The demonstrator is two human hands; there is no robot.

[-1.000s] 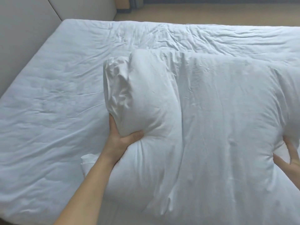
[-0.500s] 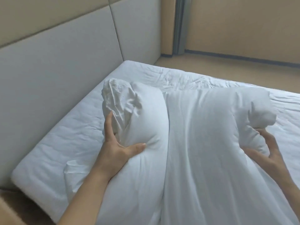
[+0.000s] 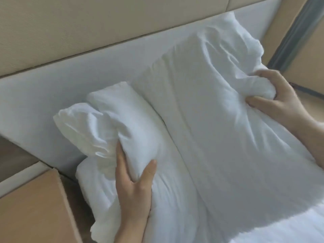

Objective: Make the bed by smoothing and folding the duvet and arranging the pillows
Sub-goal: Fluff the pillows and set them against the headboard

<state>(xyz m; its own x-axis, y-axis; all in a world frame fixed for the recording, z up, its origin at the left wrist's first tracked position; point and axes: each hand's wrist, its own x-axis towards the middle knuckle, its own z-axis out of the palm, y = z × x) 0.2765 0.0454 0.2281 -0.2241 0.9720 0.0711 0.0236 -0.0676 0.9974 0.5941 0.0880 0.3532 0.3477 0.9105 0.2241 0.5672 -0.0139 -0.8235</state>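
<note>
Since half a second ago the view has swung toward the headboard, and the white pillow (image 3: 201, 128) now fills most of the frame instead of sitting over open mattress. It lies tilted, its long axis running from 7 o'clock up to 1 o'clock, with its top corner pressed against the padded headboard (image 3: 52, 95).

At 6 o'clock the left hand (image 3: 134, 192) grips the pillow's near-left end, thumb on the front face and fingers (image 3: 121, 160) dug into the bunched fabric, so this hand is closed on the pillow. At 3 o'clock the right hand (image 3: 278, 100) pinches the gathered right corner, fingers (image 3: 266, 74) curled over the top of the bunch and thumb beneath, also closed on the pillow.

Along the upper left, the grey headboard panel runs from 9 o'clock to 1 o'clock, with a beige wall panel (image 3: 105, 23) above it. At 7 o'clock a tan box-like edge (image 3: 35, 207) stands just beside the pillow's lower-left corner, leaving only a narrow dark gap. At 2 o'clock a beige wall and a grey vertical strip (image 3: 294, 32) stand beyond the pillow's far corner. White bedding (image 3: 289, 230) shows at 5 o'clock, below the pillow's lower edge.
</note>
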